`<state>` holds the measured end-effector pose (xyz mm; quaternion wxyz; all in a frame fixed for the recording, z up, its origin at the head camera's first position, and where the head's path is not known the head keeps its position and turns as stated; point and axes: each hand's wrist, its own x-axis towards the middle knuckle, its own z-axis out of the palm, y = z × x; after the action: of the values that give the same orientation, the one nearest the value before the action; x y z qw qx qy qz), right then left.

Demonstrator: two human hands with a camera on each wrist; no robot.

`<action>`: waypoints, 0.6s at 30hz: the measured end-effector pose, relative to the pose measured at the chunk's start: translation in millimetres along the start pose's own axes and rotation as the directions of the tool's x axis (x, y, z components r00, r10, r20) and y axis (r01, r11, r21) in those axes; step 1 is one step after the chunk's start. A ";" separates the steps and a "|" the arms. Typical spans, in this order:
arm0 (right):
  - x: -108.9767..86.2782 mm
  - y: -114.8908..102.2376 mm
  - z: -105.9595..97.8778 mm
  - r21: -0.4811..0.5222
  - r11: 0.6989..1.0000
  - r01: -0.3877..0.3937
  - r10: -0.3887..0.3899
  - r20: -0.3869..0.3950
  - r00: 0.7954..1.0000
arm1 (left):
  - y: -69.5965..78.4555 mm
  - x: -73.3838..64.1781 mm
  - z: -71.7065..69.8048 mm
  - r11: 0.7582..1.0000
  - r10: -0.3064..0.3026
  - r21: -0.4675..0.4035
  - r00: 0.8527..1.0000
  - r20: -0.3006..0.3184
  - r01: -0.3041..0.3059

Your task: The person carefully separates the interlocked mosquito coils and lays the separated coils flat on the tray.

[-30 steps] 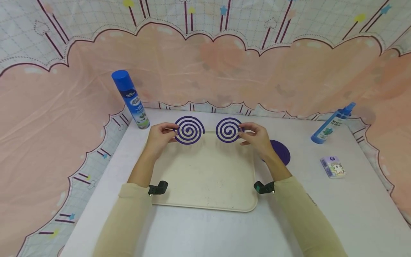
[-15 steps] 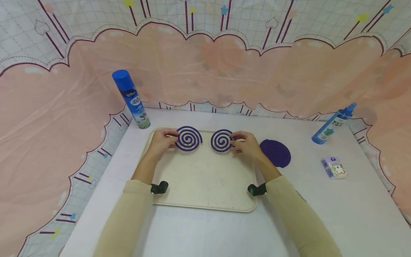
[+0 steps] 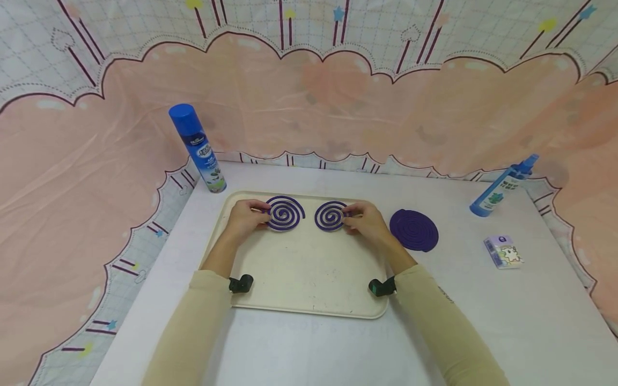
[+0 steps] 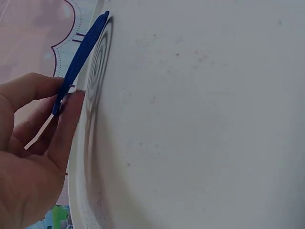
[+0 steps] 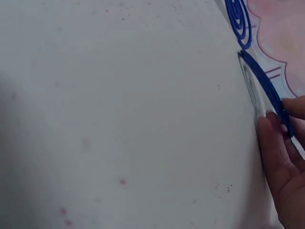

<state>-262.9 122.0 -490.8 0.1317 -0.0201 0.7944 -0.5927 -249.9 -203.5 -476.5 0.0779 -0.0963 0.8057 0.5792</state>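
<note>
Two blue-purple mosquito coils are held side by side at the far part of a cream tray. My left hand pinches the left coil by its outer left edge. Thumb and fingers of my right hand pinch the right coil at its right edge. In the left wrist view, that coil is edge-on and tilted just above the tray, its shadow close beside it. The right wrist view shows the right coil edge-on too, low over the tray; whether it touches cannot be told.
Right of the tray lies a flat round purple coil stack. A blue spray can stands at the back left, a blue spray bottle at the back right. A small printed box lies at the right. Patterned cloth encloses the table.
Both hands have lowered the coils toward the tray and nearer to me. The right hand has also shifted left, uncovering the coil stack. Both coils stay pinched.
</note>
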 end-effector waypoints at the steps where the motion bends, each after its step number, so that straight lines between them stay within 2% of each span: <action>1: -0.2 0.5 0.2 -0.023 1.000 0.005 -0.005 0.000 1.000 | -1.4 0.3 -0.3 1.000 0.003 0.031 1.000 -0.007 -0.003; 4: -1.1 1.1 -0.1 -0.117 0.992 0.038 -0.039 -0.014 0.999 | -5.3 -0.2 -0.6 0.986 0.031 0.162 0.999 -0.027 -0.026; 8: -2.7 1.0 -0.8 -0.254 0.964 0.079 -0.091 -0.036 0.995 | -7.5 -2.5 0.8 0.948 0.079 0.311 0.996 -0.041 -0.063; 12: -3.3 0.9 -0.2 -0.326 0.942 0.085 -0.104 -0.042 0.994 | -7.3 -4.7 2.8 0.932 0.107 0.352 0.994 -0.029 -0.090; 18: -1.5 3.7 2.5 -0.382 0.919 0.103 -0.128 -0.041 0.991 | -5.4 -7.2 4.5 0.916 0.125 0.387 0.992 -0.016 -0.109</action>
<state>-260.3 121.0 -494.7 0.0641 -0.0728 0.8950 -0.4354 -241.5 -200.5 -481.1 0.0440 -0.0425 0.9095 0.4111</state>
